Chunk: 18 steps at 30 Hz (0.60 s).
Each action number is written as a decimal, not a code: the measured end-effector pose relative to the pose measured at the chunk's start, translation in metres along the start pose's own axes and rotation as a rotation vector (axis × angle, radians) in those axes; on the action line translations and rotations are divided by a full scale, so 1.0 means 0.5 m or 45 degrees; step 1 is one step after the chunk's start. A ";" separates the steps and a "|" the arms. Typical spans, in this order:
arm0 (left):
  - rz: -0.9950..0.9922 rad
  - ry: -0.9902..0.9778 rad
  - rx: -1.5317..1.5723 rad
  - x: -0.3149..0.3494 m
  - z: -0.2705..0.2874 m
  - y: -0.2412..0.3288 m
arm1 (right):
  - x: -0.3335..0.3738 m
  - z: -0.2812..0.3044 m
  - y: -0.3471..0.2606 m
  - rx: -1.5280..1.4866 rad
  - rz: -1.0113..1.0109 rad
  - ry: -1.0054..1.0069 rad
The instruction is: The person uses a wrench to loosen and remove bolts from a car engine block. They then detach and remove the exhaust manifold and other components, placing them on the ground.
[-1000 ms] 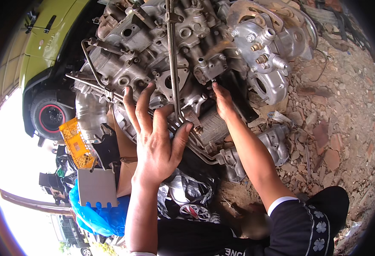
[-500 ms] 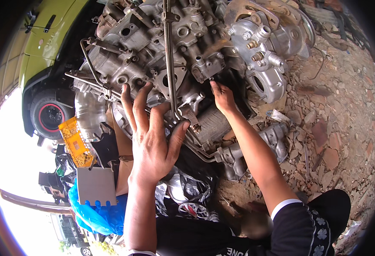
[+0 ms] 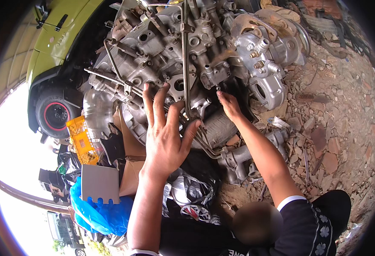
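A large greasy metal engine fills the upper middle, with long thin metal pipes running across its front. My left hand is spread over its near side, fingers apart, the thumb and index finger close to the lower bend of the pipes. Whether they touch the pipes I cannot tell. To the right, my right hand reaches below a small cast housing. Its fingers are pinched on a small shiny piece that looks like a bolt head. The curled fingers on the far side are hidden.
A pump-like metal assembly sits right of the engine, and a metal manifold lies below my right forearm. Broken rubble covers the ground. At left are a yellow crate, a blue plastic bag and a green vehicle.
The view has shifted, so the engine and both hands appear a little farther right and lower. Both hands keep nearly the same pose and place on the engine.
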State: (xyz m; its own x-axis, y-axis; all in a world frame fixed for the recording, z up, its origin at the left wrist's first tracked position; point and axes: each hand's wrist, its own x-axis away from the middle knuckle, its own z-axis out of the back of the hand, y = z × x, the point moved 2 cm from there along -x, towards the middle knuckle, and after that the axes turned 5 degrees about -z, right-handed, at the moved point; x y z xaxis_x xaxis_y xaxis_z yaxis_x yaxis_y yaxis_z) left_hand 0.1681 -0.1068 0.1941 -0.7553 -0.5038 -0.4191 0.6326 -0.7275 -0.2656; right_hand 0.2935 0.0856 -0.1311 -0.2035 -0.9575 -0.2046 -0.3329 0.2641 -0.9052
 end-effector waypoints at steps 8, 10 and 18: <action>0.011 -0.005 -0.008 0.005 -0.002 0.002 | 0.049 -0.028 -0.035 -0.026 0.032 0.230; 0.002 0.005 -0.007 0.005 0.006 0.002 | 0.049 -0.069 -0.024 -0.518 -0.104 0.095; 0.042 -0.010 0.010 0.005 -0.010 0.002 | 0.049 -0.138 -0.035 -0.762 -0.258 0.325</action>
State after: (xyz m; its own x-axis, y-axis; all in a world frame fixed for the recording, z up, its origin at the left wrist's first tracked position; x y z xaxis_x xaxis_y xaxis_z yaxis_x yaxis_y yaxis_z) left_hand 0.1678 -0.1063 0.1884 -0.7356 -0.5312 -0.4204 0.6557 -0.7141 -0.2451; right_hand 0.2309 0.0658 -0.0945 -0.2695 -0.9569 0.1080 -0.8244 0.1713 -0.5395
